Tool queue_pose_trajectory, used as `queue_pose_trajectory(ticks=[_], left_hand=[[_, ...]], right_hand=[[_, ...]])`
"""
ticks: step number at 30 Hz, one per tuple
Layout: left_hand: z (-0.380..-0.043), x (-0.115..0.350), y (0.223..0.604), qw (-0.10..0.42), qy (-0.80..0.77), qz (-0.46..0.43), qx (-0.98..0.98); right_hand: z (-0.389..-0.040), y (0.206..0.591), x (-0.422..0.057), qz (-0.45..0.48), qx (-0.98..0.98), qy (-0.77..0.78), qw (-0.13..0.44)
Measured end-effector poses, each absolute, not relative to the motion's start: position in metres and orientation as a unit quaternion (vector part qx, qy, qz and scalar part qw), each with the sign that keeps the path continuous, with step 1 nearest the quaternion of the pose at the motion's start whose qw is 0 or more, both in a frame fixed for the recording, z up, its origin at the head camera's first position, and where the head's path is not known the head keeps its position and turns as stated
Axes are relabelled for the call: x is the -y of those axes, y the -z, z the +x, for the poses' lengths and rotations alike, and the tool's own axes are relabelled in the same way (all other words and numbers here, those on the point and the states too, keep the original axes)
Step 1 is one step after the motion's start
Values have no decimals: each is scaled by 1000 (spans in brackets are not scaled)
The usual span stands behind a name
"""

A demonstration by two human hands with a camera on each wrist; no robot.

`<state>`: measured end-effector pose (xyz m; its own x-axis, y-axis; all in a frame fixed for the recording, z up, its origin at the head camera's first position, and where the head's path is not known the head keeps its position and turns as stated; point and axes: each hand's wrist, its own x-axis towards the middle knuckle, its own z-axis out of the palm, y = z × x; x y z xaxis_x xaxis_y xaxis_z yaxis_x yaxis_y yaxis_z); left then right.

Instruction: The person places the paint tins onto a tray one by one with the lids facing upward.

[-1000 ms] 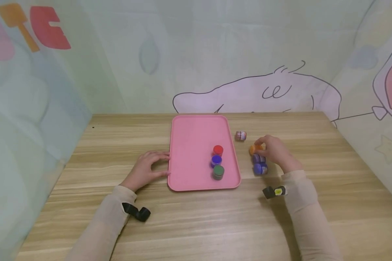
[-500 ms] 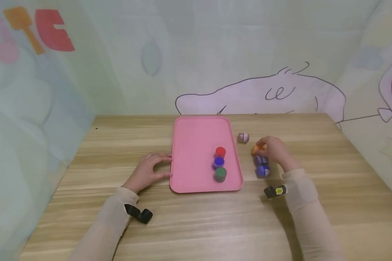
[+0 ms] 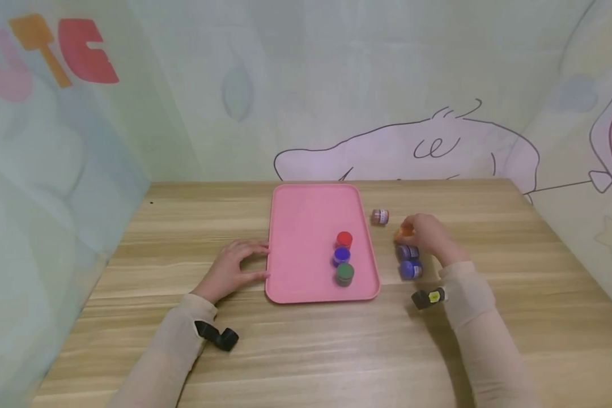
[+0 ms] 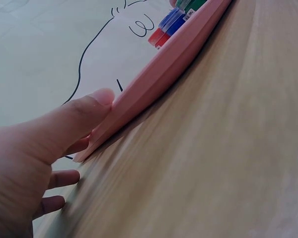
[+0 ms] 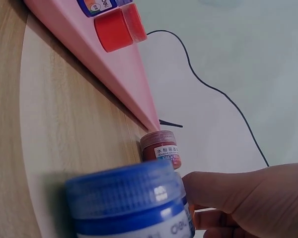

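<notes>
In the head view my left hand [image 3: 232, 269] rests at the left rim of the pink tray [image 3: 306, 221], thumb and fingertips spread apart against it. My right hand [image 3: 430, 235] pinches an orange paint jar [image 3: 403, 233] to the right of the tray. That jar is mostly hidden by the fingers, and in the right wrist view by the large blue jar [image 5: 124, 198] in front. Nearer me lie a dark purple jar [image 3: 407, 253] and a blue-violet jar [image 3: 410, 270], both on their sides. A brownish-red jar [image 3: 379, 216] lies just beyond the hand.
On the tray's right side, a red-lidded jar [image 3: 344, 239], a blue-lidded jar [image 3: 341, 256] and a green-lidded jar [image 3: 344, 274] stand in a row. The wooden table [image 3: 306, 351] meets a printed wall cloth [image 3: 306, 85] behind.
The orange jar has shifted slightly away from the purple jar, in my right hand's fingers. My left hand stays at the tray. The head view has shifted a little.
</notes>
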<state>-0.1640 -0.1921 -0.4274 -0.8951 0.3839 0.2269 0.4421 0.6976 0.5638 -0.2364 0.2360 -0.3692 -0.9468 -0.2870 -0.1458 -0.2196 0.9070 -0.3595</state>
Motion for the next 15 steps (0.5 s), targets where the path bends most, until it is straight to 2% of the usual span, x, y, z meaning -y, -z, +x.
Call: queue_pose_trajectory(ticks=[9, 15], left_hand=[[-164, 192, 428, 47, 318, -225, 920], [-164, 191, 427, 47, 319, -226, 919]], right_hand=[[-235, 367, -239, -94, -977, 179, 67], [-233, 365, -236, -70, -976, 194, 66]])
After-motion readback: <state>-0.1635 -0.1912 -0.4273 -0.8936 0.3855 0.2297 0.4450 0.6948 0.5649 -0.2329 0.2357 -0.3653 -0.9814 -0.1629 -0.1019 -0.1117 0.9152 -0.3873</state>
